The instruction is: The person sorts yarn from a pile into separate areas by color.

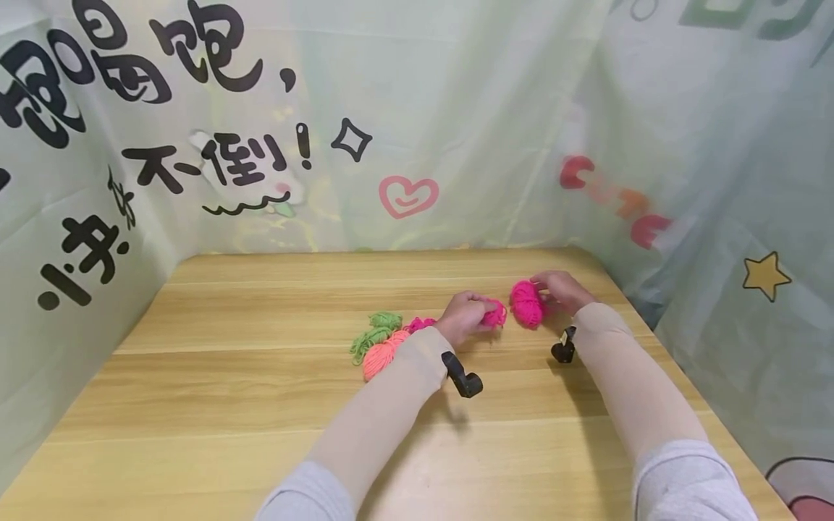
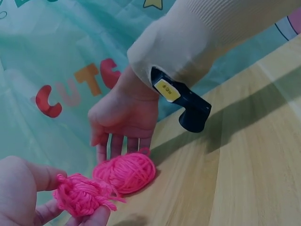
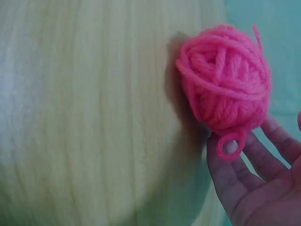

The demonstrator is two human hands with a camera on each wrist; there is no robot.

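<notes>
Between the thumb and fingers of my left hand (image 1: pixel 460 317) is a small, loosely wound bundle of pink yarn (image 1: pixel 496 314); the left wrist view shows this pinch on the bundle (image 2: pixel 83 194) up close. Just to its right a larger oval ball of pink yarn (image 1: pixel 526 305) lies on the table. My right hand (image 1: pixel 565 291) is on the far right side of that ball. In the right wrist view its fingers (image 3: pixel 263 155) are extended, reaching the ball's lower end by a small yarn loop, without curling round it.
Left of my left wrist lie green yarn (image 1: pixel 371 340), a coral yarn ball (image 1: pixel 383 354) and a magenta yarn piece (image 1: pixel 419 325), partly hidden by the sleeve. A printed curtain (image 1: pixel 456 108) encloses the wooden table (image 1: pixel 228 405) at the back and sides.
</notes>
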